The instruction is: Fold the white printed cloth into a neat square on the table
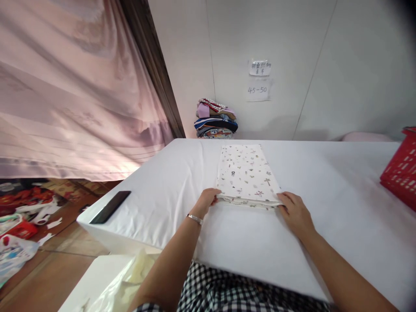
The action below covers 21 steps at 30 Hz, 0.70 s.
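A white cloth [245, 173] printed with small palm trees and other motifs lies folded in layers on the white-covered table [162, 190]. My left hand [207, 200], with a silver bracelet at the wrist, pinches its near left corner. At the near right corner my right hand [295, 213] grips the cloth between thumb and fingers. The near edge between the hands shows several folded layers, slightly raised. The far end of the cloth rests flat.
A stack of folded fabrics [216, 119] stands behind the table's far edge. A red plastic basket [401, 169] is at the right, and a dark flat object [110, 207] lies near the left edge. Pink curtain [71, 86] hangs at left; a white stool-like surface [97, 277] stands below.
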Each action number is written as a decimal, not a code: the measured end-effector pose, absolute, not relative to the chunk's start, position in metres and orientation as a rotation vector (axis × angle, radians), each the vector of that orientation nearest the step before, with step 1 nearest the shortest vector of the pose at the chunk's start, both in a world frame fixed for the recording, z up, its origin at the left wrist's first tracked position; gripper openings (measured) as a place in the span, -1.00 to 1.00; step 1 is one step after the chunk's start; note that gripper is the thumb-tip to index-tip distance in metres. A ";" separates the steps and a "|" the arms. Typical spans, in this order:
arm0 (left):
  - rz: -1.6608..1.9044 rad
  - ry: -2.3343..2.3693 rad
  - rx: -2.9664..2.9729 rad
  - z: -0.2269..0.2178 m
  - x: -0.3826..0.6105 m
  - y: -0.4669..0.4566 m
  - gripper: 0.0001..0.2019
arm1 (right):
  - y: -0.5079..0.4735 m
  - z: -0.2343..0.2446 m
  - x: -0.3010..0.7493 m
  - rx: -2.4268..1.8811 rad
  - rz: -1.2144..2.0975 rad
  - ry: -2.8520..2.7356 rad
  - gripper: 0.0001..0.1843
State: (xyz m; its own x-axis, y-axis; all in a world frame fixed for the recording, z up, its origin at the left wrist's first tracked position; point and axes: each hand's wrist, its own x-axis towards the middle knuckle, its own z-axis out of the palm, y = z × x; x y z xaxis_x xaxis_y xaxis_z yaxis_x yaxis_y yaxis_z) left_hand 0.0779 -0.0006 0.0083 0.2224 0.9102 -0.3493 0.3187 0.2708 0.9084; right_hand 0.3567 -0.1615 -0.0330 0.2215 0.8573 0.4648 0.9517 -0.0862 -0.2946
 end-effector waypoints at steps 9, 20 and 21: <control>0.591 1.473 1.507 -0.003 0.075 -0.003 -0.84 | -0.162 -0.037 0.359 -2.029 -0.124 -1.544 -0.71; 0.379 1.681 1.792 -0.002 0.074 -0.005 -0.82 | -0.161 -0.043 0.363 -2.015 -0.099 -1.512 -0.72; 0.365 1.692 1.814 -0.002 0.074 -0.006 -0.81 | -0.161 -0.042 0.362 -2.020 -0.089 -1.513 -0.72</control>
State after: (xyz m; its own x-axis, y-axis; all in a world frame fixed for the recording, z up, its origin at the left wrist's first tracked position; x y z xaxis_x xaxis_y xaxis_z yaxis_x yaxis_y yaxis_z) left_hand 0.0737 -0.0057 -0.0021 0.1397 0.9677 -0.2099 0.7950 0.0167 0.6063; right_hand 0.3624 -0.1612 -0.0424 0.3459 0.8500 0.3973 0.8907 -0.1643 -0.4238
